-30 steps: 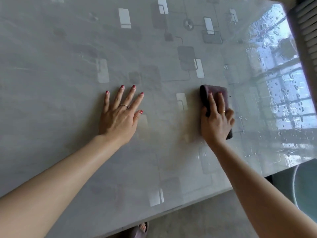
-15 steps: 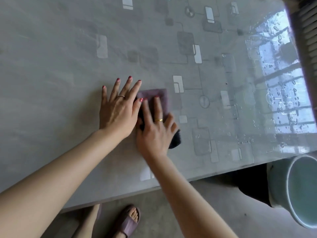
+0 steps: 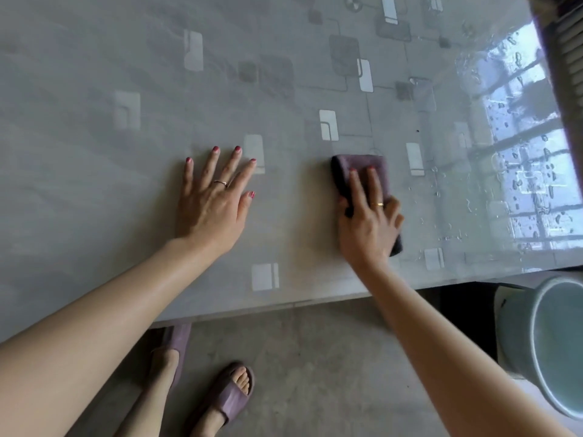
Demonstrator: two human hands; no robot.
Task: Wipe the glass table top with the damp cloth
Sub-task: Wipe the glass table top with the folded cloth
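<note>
Concrete floor [image 3: 315, 357] runs along the bottom of the view, with two feet in purple slippers [image 3: 232, 394] planted on it and a pale green bucket [image 3: 549, 348] standing just beside the right corner of the glass surface [image 3: 94, 127].

Past the near edge, the left hand [image 3: 214, 200] lies flat on the glass, its grip spread wide and holding nothing, in the same spot as half a second ago. The right hand [image 3: 370, 222] has changed place: half a second back it was pushed up against the left hand's thumb, and now it sits well apart to the right, roughly where it was a second ago. Its grip is pressed flat onto the folded purple cloth [image 3: 359, 167], fingers laid over the top and the thumb curled at the cloth's left edge, so the cloth is pinned to the glass under the palm.

That reads as one full side-to-side stroke across the near strip. Farther right, in the window reflection, water droplets [image 3: 517, 184] bead thickly, so that corner probably remains to be wiped.
</note>
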